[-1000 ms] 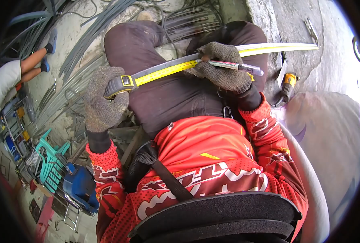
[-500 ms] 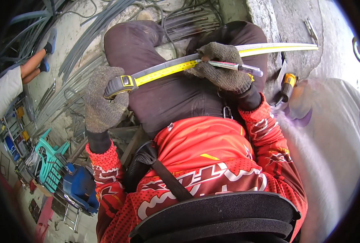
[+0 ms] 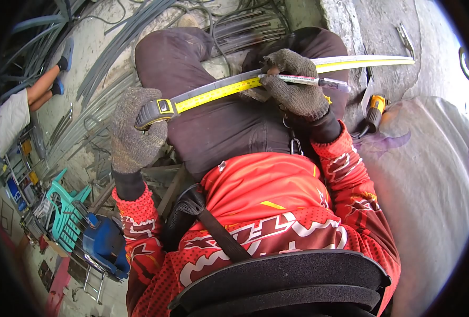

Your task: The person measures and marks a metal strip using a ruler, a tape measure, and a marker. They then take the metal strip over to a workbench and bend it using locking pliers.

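My left hand [image 3: 130, 132], in a grey knit glove, is closed around a black and yellow tape measure [image 3: 155, 112] at the left. From its case the yellow blade [image 3: 213, 97] runs out to the right, along a long grey metal strip [image 3: 205, 87] lying across above my lap. My right hand [image 3: 298, 92], gloved alike, grips a white marker [image 3: 303, 80] whose tip points left, close to the blade. Its fingers are also at the strip, though how firmly they hold it is hidden. Beyond that hand, strip and blade stretch to the far right.
A yellow and black power tool [image 3: 375, 112] lies right of my knee, beside a grey cover [image 3: 430, 153]. Metal lengths [image 3: 123, 37] and cables lie ahead. At the left are a green plastic chair [image 3: 65, 211], a blue container [image 3: 105, 240] and another person's legs [image 3: 41, 87].
My right hand has shifted slightly to the right with the marker, and more of the blade's numbers show left of it. My left hand and the tape case stay in place.
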